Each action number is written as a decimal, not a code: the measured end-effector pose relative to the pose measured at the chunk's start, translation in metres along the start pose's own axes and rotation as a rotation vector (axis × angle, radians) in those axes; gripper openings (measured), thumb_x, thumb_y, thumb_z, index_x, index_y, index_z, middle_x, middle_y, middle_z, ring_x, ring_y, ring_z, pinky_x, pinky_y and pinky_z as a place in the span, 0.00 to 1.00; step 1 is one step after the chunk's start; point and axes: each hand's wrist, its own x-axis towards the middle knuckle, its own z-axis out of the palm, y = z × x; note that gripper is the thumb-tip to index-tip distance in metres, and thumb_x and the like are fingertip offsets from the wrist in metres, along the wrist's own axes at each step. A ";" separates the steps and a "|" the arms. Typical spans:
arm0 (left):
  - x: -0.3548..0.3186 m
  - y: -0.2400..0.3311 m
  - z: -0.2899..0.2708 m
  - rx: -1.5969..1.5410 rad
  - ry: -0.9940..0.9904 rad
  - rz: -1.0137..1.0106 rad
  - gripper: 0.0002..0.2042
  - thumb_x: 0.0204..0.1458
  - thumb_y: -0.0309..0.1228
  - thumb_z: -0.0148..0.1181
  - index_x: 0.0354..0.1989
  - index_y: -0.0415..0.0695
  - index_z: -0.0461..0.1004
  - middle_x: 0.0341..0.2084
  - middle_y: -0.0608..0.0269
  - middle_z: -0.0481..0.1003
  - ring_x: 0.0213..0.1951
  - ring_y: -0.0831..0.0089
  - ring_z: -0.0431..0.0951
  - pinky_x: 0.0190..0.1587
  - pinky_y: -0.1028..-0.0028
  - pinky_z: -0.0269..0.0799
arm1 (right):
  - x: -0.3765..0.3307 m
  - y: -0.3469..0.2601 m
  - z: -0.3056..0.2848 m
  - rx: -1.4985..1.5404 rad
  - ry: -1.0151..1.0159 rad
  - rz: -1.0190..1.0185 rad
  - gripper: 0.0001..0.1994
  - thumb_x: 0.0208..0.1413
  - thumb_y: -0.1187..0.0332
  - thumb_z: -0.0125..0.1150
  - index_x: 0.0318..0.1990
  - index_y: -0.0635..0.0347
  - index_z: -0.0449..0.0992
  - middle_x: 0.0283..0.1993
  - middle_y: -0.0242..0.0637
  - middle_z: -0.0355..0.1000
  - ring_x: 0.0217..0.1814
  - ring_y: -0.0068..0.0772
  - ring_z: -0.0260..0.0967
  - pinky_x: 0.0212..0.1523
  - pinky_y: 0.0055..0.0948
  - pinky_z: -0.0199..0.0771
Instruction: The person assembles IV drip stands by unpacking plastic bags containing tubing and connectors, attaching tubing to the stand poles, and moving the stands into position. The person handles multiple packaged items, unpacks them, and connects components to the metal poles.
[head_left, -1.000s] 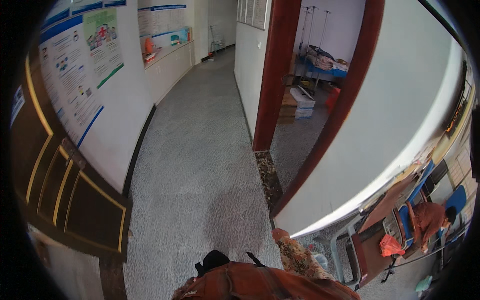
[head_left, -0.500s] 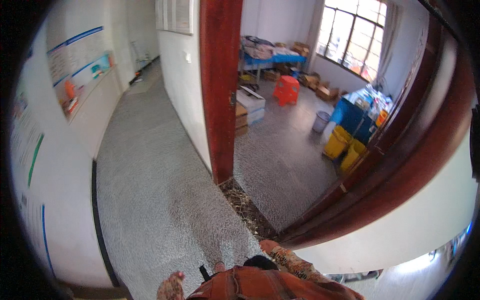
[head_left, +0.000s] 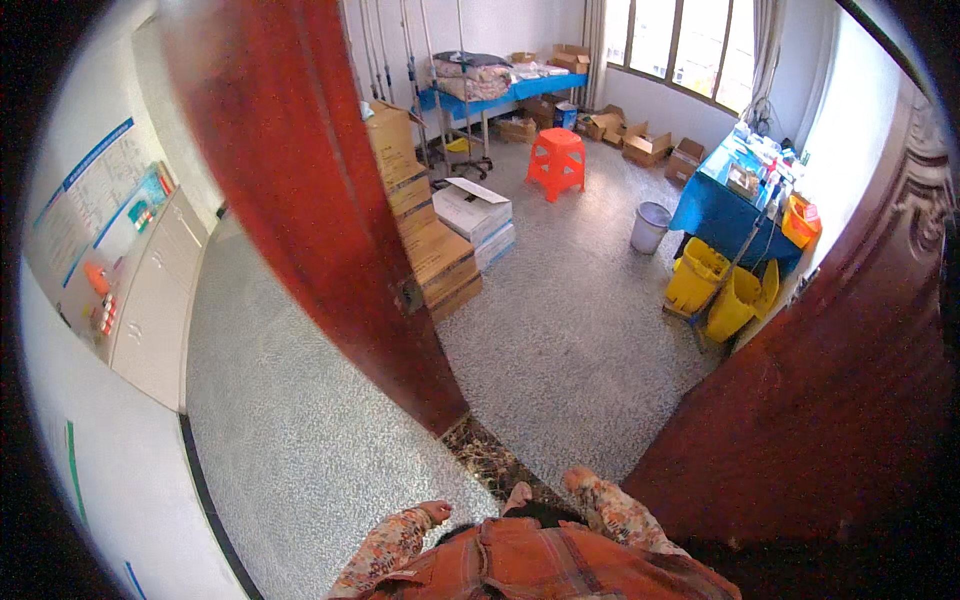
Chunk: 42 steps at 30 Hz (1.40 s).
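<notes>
My fingers barely show: the left hand [head_left: 435, 512] peeks out of a floral sleeve at seven o'clock, seemingly loose and holding nothing, though I cannot tell for sure. The right hand [head_left: 578, 480] at six o'clock is hidden past the cuff, so I cannot tell its grip. Both hang over the speckled floor [head_left: 560, 330] at a doorway. The dark red door frame [head_left: 300, 200] rises at eleven o'clock, the open red door [head_left: 830, 400] at three o'clock. Farther in, at twelve o'clock, stand stacked cardboard boxes [head_left: 425, 235], an orange stool [head_left: 556, 160], and yellow mop buckets [head_left: 722, 290] beside a blue-covered desk [head_left: 735, 205].
</notes>
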 end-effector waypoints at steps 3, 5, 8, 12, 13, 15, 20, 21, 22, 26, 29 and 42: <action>0.078 0.032 -0.025 0.289 -0.017 0.138 0.21 0.43 0.43 0.47 0.46 0.48 0.67 0.32 0.55 0.72 0.36 0.58 0.71 0.39 0.63 0.67 | 0.018 -0.115 -0.075 0.099 0.328 0.017 0.15 0.51 0.59 0.49 0.37 0.63 0.69 0.28 0.34 0.66 0.27 0.28 0.63 0.26 0.29 0.64; 0.139 0.056 -0.055 0.201 -0.130 0.154 0.18 0.47 0.43 0.44 0.44 0.48 0.68 0.33 0.53 0.71 0.35 0.57 0.71 0.39 0.63 0.66 | 0.047 -0.180 -0.109 0.230 0.409 0.027 0.14 0.51 0.60 0.48 0.36 0.63 0.69 0.25 0.35 0.68 0.26 0.28 0.65 0.25 0.28 0.65; 0.224 0.106 -0.105 0.375 -0.125 0.202 0.18 0.49 0.44 0.42 0.42 0.47 0.69 0.33 0.52 0.71 0.34 0.56 0.70 0.38 0.62 0.66 | 0.105 -0.198 -0.156 0.437 0.477 0.098 0.16 0.50 0.61 0.48 0.40 0.64 0.68 0.28 0.33 0.69 0.27 0.26 0.66 0.26 0.26 0.66; 0.415 0.125 -0.166 0.941 -0.003 0.592 0.17 0.52 0.40 0.40 0.37 0.43 0.71 0.30 0.52 0.71 0.27 0.57 0.70 0.30 0.61 0.67 | 0.166 -0.147 -0.210 0.498 0.388 0.074 0.15 0.50 0.65 0.46 0.42 0.65 0.67 0.28 0.34 0.69 0.29 0.25 0.66 0.27 0.25 0.66; 0.436 0.134 -0.174 0.999 0.154 0.663 0.16 0.53 0.38 0.39 0.35 0.41 0.73 0.28 0.52 0.72 0.25 0.58 0.71 0.27 0.61 0.68 | 0.186 -0.148 -0.225 0.412 0.285 0.159 0.16 0.50 0.64 0.47 0.42 0.65 0.67 0.29 0.34 0.69 0.29 0.25 0.66 0.27 0.27 0.66; 0.453 0.228 -0.218 0.881 -0.007 0.345 0.16 0.50 0.39 0.42 0.37 0.41 0.71 0.29 0.53 0.72 0.28 0.58 0.71 0.31 0.63 0.67 | 0.190 -0.046 -0.269 0.300 0.263 0.264 0.17 0.51 0.61 0.49 0.44 0.66 0.66 0.32 0.36 0.68 0.28 0.26 0.65 0.27 0.29 0.66; 0.394 0.422 -0.377 0.660 -0.178 0.309 0.16 0.44 0.38 0.47 0.39 0.44 0.71 0.33 0.55 0.73 0.32 0.59 0.73 0.34 0.63 0.68 | 0.165 -0.103 -0.318 0.697 0.700 0.495 0.18 0.51 0.61 0.50 0.44 0.66 0.66 0.35 0.42 0.68 0.30 0.30 0.67 0.30 0.31 0.68; 0.397 0.442 -0.390 0.651 -0.129 0.318 0.16 0.44 0.38 0.47 0.39 0.44 0.71 0.33 0.55 0.73 0.33 0.59 0.73 0.35 0.63 0.68 | 0.168 -0.111 -0.335 0.723 0.720 0.518 0.17 0.51 0.61 0.50 0.43 0.66 0.66 0.35 0.42 0.68 0.29 0.30 0.66 0.29 0.32 0.68; 0.410 0.461 -0.404 0.638 -0.074 0.329 0.16 0.44 0.39 0.47 0.39 0.44 0.71 0.33 0.55 0.73 0.34 0.59 0.72 0.36 0.63 0.67 | 0.175 -0.105 -0.349 0.721 0.711 0.525 0.17 0.51 0.61 0.50 0.43 0.66 0.66 0.34 0.42 0.68 0.28 0.30 0.66 0.28 0.32 0.68; 0.473 0.513 -0.450 0.511 -0.170 0.194 0.15 0.44 0.39 0.46 0.37 0.44 0.71 0.34 0.52 0.72 0.37 0.56 0.71 0.39 0.63 0.66 | 0.236 -0.087 -0.417 0.666 0.634 0.553 0.16 0.50 0.63 0.50 0.42 0.65 0.66 0.31 0.41 0.67 0.25 0.30 0.65 0.25 0.32 0.67; 0.578 0.448 -0.443 0.494 -0.094 0.334 0.16 0.45 0.40 0.47 0.37 0.43 0.71 0.34 0.55 0.71 0.32 0.59 0.72 0.35 0.63 0.67 | 0.301 -0.077 -0.508 0.552 0.535 0.530 0.15 0.50 0.64 0.49 0.42 0.65 0.65 0.28 0.41 0.67 0.22 0.31 0.64 0.23 0.33 0.67; 0.692 0.645 -0.592 0.065 0.280 0.240 0.14 0.42 0.38 0.47 0.36 0.49 0.72 0.27 0.57 0.73 0.31 0.60 0.71 0.33 0.66 0.67 | 0.660 -0.226 -1.007 0.433 0.657 -0.078 0.11 0.48 0.70 0.49 0.39 0.65 0.66 0.21 0.39 0.66 0.17 0.30 0.63 0.19 0.30 0.68</action>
